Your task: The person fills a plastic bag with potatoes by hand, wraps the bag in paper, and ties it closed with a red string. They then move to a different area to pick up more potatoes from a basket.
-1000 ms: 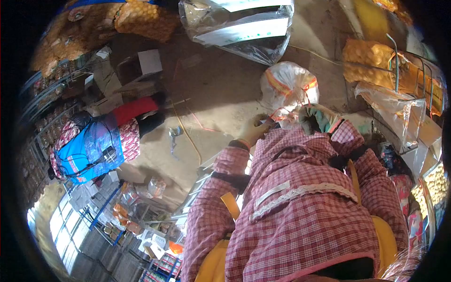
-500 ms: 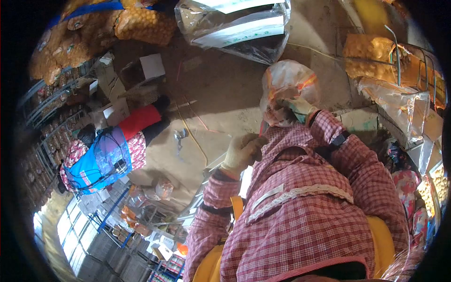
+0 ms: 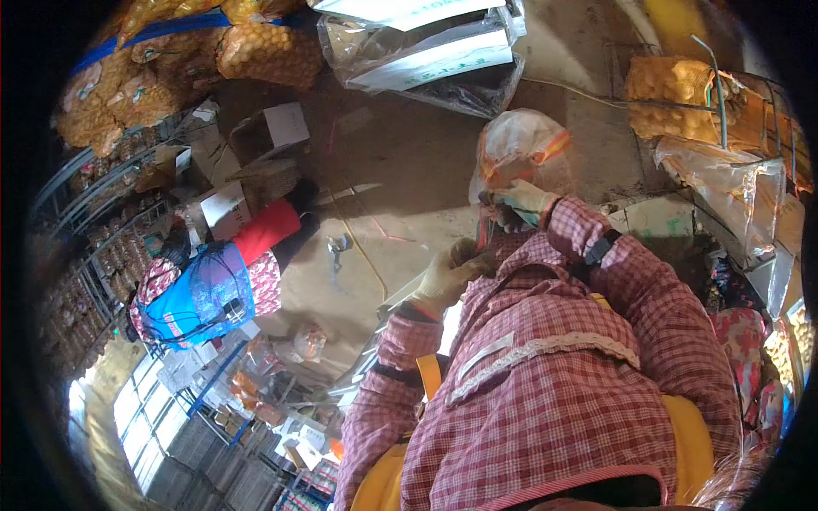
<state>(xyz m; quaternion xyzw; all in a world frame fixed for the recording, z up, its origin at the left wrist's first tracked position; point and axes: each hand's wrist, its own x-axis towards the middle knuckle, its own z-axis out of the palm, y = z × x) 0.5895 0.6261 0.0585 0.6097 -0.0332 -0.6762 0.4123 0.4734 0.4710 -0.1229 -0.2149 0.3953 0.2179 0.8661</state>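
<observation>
My left hand (image 3: 450,271), in a pale knitted glove, is closed in front of the checked garment; what its curled fingers hold is too small to make out. My right hand (image 3: 527,201), gloved too, lies closed at the lower edge of a clear plastic bag (image 3: 524,149) with orange stripes. Something dark and green shows beneath its fingers, but I cannot tell what it is. The bag hangs beyond both hands, bunched near the right one.
On the left a person in a blue vest (image 3: 200,294) bends beside cardboard boxes (image 3: 285,125). Net sacks (image 3: 268,55) are stacked at the upper left, more (image 3: 673,98) at the upper right. Plastic-wrapped cartons (image 3: 434,60) stand ahead. A yellow hose (image 3: 362,255) crosses the floor.
My right hand has shifted slightly left and turned across the bag's lower edge. My left hand has moved slightly right. The person in the blue vest appears further right.
</observation>
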